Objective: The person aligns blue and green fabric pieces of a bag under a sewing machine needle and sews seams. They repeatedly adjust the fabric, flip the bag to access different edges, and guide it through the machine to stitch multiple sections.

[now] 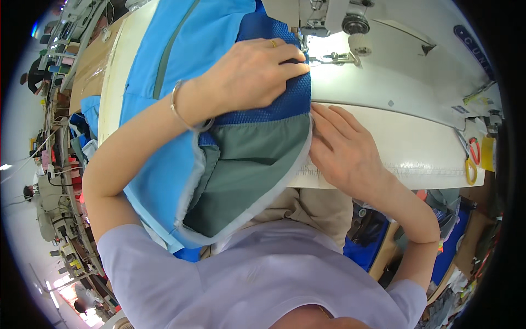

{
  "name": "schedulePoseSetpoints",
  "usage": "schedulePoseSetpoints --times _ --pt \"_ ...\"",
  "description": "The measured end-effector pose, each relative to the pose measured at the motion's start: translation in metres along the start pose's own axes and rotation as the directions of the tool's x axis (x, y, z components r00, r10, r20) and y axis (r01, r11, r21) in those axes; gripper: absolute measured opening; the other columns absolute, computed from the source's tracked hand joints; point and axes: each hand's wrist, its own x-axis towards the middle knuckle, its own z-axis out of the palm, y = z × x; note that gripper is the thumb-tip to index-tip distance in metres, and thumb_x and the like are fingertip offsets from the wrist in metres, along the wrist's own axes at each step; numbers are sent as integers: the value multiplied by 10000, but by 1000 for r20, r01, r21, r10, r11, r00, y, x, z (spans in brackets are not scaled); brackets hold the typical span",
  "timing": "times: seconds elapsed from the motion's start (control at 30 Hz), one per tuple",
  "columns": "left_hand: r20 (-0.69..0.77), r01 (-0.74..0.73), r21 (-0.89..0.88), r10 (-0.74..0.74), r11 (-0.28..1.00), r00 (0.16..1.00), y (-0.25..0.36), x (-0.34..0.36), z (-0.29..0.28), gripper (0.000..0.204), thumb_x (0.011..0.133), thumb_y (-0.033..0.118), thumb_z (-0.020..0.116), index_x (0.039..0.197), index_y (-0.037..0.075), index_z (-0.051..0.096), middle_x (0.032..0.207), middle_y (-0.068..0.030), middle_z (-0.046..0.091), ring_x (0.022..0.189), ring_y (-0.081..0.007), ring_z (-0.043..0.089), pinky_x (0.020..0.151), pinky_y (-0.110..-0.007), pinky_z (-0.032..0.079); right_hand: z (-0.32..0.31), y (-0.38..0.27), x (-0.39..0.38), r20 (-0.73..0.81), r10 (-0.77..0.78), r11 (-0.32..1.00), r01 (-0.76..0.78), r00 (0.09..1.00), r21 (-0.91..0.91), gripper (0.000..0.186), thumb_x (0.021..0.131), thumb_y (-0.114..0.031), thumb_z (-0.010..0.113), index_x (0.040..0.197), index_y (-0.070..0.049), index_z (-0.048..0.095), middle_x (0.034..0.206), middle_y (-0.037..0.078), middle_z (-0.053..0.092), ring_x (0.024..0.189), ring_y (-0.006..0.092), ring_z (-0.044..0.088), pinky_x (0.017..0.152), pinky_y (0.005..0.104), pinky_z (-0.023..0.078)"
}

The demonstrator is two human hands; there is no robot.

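A sewn fabric piece (257, 170) of light blue cloth, dark blue mesh and grey-green cloth with pale edging lies under the sewing machine (394, 66) and hangs over the table's near edge. On the mesh panel (298, 93), my left hand (255, 74) presses down, its fingers stretched toward the lit presser foot (305, 46). The mesh's right edge runs just in front of that foot. Lower down, my right hand (345, 148) holds the same edge where mesh meets grey-green cloth; its fingertips are partly hidden by the fabric.
Scissors (471, 164) with yellow and red handles lie at the right end of the white sewing table (416, 148), which bears a printed ruler along its front. Below right is a blue container (364, 241) of dark items. Other machines (52, 214) and people stand at far left.
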Motion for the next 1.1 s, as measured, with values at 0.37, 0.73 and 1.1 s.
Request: schedulePoseSetpoints --times 0.37,0.73,1.1 --pt "53 191 -250 -184 949 982 86 -40 -24 364 793 -34 680 1154 10 702 1245 -122 677 1122 -315 664 949 -416 542 7 -35 -22 -149 4 990 17 989 143 289 810 -104 668 1073 14 690 1052 153 652 1018 278 629 936 408 525" --pt "53 71 -132 -64 989 997 72 -35 -17 423 783 -29 676 1204 7 694 1238 -101 672 1099 -305 649 944 -406 528 8 -36 -31 -114 -14 988 31 993 151 310 801 -101 665 1075 41 688 1165 162 651 1122 306 607 1015 426 502" --pt "22 -27 -151 31 988 999 57 -39 -9 515 753 23 672 1267 32 664 1320 -90 649 1211 -292 628 1045 -451 501 2 -33 -28 -70 -45 993 52 997 108 360 824 -94 640 1158 32 679 1172 160 673 1140 300 631 1011 451 496"
